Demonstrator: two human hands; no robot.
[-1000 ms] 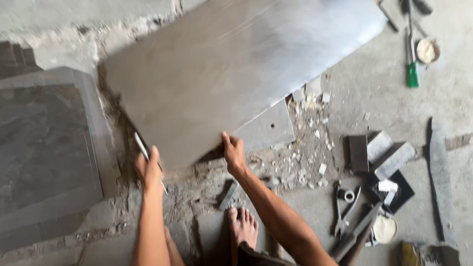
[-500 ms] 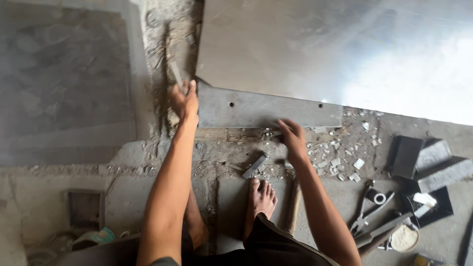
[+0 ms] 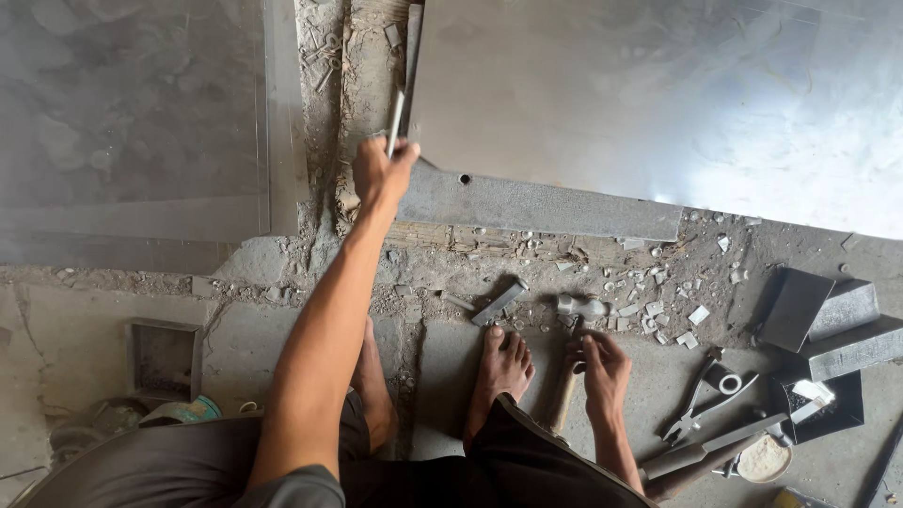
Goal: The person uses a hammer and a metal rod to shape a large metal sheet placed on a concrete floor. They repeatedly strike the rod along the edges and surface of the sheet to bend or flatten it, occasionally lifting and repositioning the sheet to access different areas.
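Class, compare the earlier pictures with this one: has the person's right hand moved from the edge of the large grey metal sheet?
Yes. The right hand has come back from the large grey metal sheet, toward the bare foot, and now grips the wooden-handled hammer.

Metal snips (image 3: 701, 400) lie on the concrete floor (image 3: 85, 329) near dark steel blocks (image 3: 828, 315); white chips (image 3: 658, 301) scatter around, a small square tray (image 3: 162, 357) sits apart.

Concrete floor (image 3: 122, 282), cracked and dusty. Two large metal sheets lie on it: one at upper left (image 3: 122, 103), one at upper right (image 3: 658, 94). White chips (image 3: 649, 310) are scattered below the right sheet. Metal blocks (image 3: 828, 320) and pliers (image 3: 701, 400) lie at right. A small square tray (image 3: 162, 357) sits at lower left.
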